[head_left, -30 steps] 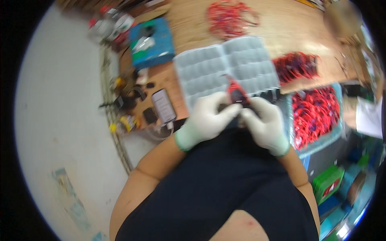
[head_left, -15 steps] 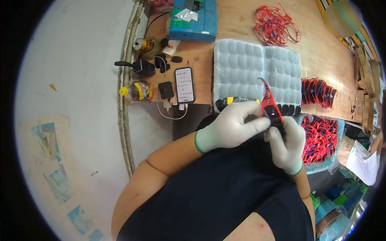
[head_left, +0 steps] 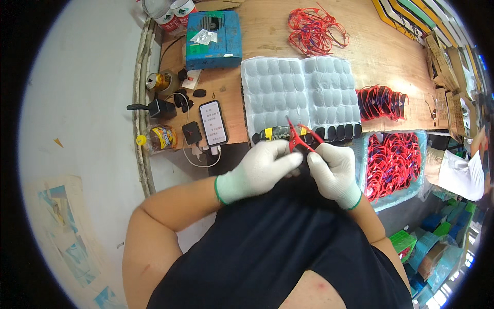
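In front of my body, both gloved hands hold one red and black piece with thin red arms (head_left: 295, 138), which looks like a pair of glasses. My left hand (head_left: 265, 166) pinches its left side between thumb and fingers. Closed on its right side is my right hand (head_left: 333, 172), near a red arm angled up. The fingers hide the piece's middle and lower part. Just beyond the hands lies a grey-white sheet (head_left: 278, 87) with rows of oval pads. Several black oval pads (head_left: 340, 132) line its near edge, beside a patterned, yellow-banded item (head_left: 268, 134).
A blue-lined bin (head_left: 360, 165) of similar red pieces (head_left: 393, 167) stands at right. More lie in a row (head_left: 382, 103) and a loose pile (head_left: 315, 31) on the wooden table (head_left: 370, 46). At left are a phone (head_left: 213, 123), bottle (head_left: 163, 138), cables and blue box (head_left: 226, 41).
The held piece has turned; a second red arm now shows beside my right hand. Both hands remain on it. The whole view has shifted, so the table items sit farther left.
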`<action>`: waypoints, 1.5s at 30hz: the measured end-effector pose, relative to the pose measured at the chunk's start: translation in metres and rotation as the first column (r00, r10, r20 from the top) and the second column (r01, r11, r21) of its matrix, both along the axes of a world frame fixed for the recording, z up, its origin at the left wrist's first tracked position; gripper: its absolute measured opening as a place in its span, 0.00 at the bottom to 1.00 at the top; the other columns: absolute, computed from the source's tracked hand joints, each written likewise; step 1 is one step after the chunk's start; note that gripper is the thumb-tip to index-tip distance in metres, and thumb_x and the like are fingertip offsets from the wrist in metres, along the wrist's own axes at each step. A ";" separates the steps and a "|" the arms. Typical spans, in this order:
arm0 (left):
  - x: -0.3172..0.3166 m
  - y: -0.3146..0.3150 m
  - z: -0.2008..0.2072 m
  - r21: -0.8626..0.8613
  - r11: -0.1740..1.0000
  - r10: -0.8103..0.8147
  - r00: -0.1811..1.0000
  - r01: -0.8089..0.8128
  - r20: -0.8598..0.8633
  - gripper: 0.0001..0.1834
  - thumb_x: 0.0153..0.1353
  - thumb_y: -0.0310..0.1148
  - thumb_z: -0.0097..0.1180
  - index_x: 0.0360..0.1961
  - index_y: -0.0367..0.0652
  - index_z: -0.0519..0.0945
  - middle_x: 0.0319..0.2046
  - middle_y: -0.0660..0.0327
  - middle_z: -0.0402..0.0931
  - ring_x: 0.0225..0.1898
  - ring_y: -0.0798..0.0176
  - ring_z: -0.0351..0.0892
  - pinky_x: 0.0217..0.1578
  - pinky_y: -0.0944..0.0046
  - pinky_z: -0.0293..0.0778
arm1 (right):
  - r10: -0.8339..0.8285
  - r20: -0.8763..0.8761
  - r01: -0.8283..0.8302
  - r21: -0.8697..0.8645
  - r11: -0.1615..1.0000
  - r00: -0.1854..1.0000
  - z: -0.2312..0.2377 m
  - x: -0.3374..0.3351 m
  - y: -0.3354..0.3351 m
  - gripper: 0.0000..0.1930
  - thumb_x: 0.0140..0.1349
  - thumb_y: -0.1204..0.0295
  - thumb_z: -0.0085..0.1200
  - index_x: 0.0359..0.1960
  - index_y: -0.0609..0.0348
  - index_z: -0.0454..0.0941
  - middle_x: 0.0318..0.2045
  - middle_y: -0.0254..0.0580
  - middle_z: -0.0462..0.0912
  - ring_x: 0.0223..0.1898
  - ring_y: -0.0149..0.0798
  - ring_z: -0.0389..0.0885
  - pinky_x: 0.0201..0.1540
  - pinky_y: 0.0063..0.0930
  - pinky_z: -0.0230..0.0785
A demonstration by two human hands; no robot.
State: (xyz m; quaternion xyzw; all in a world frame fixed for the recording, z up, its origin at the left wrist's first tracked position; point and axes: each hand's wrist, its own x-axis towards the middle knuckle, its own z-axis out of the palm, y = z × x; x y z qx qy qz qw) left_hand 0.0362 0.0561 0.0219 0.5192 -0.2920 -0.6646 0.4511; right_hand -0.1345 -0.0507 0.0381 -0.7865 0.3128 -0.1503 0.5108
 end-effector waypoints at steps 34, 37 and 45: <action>0.041 -0.403 -0.142 -0.152 0.731 0.382 0.214 -0.665 0.899 0.64 0.47 0.60 0.73 0.70 0.23 0.53 0.71 0.31 0.50 0.72 0.38 0.55 0.71 0.50 0.56 | -0.193 0.203 0.243 -0.258 0.935 0.960 -0.081 -0.161 -0.237 0.04 0.54 0.75 0.62 0.27 0.59 0.79 0.18 0.48 0.75 0.21 0.54 0.77 0.25 0.43 0.69; -0.013 -0.455 -0.144 -0.221 0.841 0.222 -0.058 -0.494 0.973 0.66 0.45 0.61 0.72 0.73 0.33 0.48 0.74 0.36 0.43 0.75 0.36 0.46 0.72 0.46 0.54 | -0.443 0.062 0.416 -0.482 0.771 0.894 -0.106 -0.193 -0.306 0.05 0.57 0.72 0.61 0.29 0.59 0.79 0.22 0.49 0.79 0.26 0.54 0.80 0.30 0.43 0.73; -0.003 -0.495 -0.164 0.474 0.770 -0.602 -0.236 -0.427 0.763 0.61 0.48 0.52 0.69 0.79 0.60 0.45 0.79 0.55 0.38 0.78 0.37 0.40 0.68 0.27 0.50 | -0.699 -0.252 0.666 -0.214 0.715 0.669 -0.226 -0.304 -0.455 0.22 0.66 0.58 0.58 0.51 0.65 0.75 0.40 0.63 0.83 0.45 0.51 0.84 0.49 0.40 0.74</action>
